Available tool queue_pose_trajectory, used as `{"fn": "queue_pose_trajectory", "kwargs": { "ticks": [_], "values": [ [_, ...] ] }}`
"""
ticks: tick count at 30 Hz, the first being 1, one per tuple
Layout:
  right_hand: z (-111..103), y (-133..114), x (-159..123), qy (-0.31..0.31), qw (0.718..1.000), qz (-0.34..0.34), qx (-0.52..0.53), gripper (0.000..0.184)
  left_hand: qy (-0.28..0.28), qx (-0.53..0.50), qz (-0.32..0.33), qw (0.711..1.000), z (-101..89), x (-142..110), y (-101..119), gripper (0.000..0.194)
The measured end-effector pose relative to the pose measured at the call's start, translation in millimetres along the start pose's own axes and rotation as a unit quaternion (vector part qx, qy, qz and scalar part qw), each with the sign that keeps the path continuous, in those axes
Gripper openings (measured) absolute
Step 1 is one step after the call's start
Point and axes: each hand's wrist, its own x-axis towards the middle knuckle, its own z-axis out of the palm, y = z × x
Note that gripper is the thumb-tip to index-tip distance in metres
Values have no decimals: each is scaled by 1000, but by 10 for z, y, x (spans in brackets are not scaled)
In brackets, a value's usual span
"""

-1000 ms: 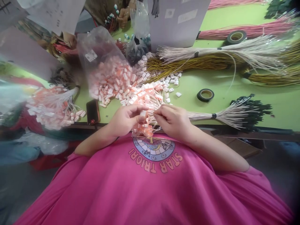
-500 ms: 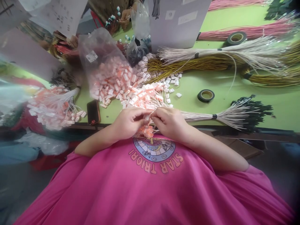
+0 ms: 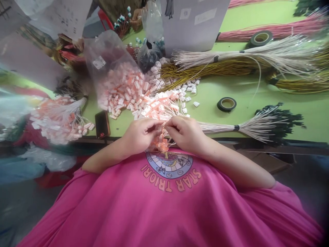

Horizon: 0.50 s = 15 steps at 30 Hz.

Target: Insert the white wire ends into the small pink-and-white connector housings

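My left hand (image 3: 140, 135) and my right hand (image 3: 186, 133) meet at the table's near edge, fingertips pinched together. Between them is a small white-and-orange connector (image 3: 161, 129), pinched by my left fingers. My right fingers pinch a thin white wire from the tied bundle of white wires (image 3: 239, 127) that runs off to the right. A cluster of wired connectors (image 3: 159, 145) hangs below my hands against my pink shirt. A heap of loose orange-and-white connectors (image 3: 133, 94) spills from a clear plastic bag (image 3: 108, 61) just beyond my hands.
A dark phone (image 3: 102, 123) lies left of my hands. Finished wired connectors (image 3: 56, 116) pile at the left. Two tape rolls (image 3: 226, 104) (image 3: 259, 38), yellow, white and pink wire bundles (image 3: 218, 67) and a grey board (image 3: 192, 24) fill the green table. Another person's hand (image 3: 136, 15) works at the far side.
My hands have closed the small gap between them; the fingertips now touch around the connector and wire. The view shifted slightly.
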Motion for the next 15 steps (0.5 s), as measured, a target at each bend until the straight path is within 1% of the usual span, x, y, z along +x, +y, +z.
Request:
{"fn": "queue_pose_trajectory", "kwargs": {
  "ticks": [4, 6, 10, 12, 15],
  "values": [
    [40, 16, -12, 8, 999, 1, -32, 18, -16, 7, 2, 1000, 6, 20, 8, 20],
    [28, 30, -21, 7, 1000, 2, -20, 18, -27, -11, -8, 1000, -8, 17, -7, 20],
    [-9, 57, -14, -26, 999, -22, 23, 17, -40, -41, -17, 998, -57, -8, -41, 20],
    [-27, 75, -3, -40, 998, -33, 37, 16, -41, -31, 11, 999, -75, -14, -54, 19],
    [-120, 169, -37, -70, 995, -50, 52, 18, -22, 21, 87, 996, -94, -6, -98, 15]
  ]
}}
